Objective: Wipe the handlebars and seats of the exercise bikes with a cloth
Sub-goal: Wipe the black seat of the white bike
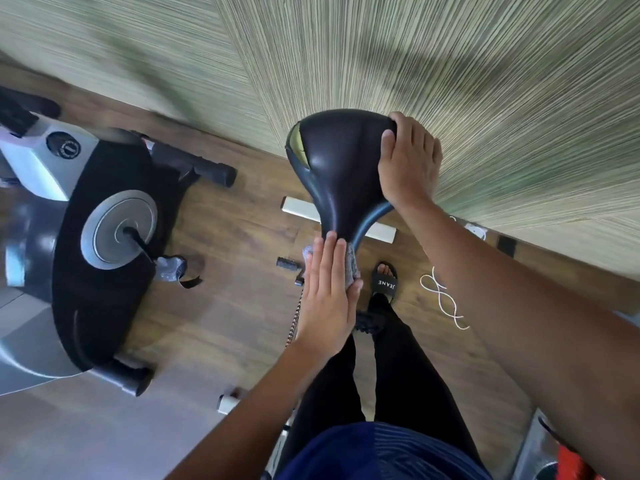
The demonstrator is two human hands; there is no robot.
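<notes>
A black bike seat (341, 164) fills the middle of the head view, its narrow nose pointing toward me. My left hand (327, 289) lies flat with straight fingers on a grey cloth (349, 263), pressing it against the nose of the seat. My right hand (407, 164) rests on the wide rear right side of the seat, thumb over the top surface and fingers wrapped round the edge. The seat cover is torn at its left rear corner, showing yellow padding (298, 143).
A second exercise bike (100, 237) with a black and silver flywheel housing stands at the left. A white base bar (301, 207) lies under the seat. A white cord (443, 299) lies on the wooden floor at right. The striped wall is close behind the seat.
</notes>
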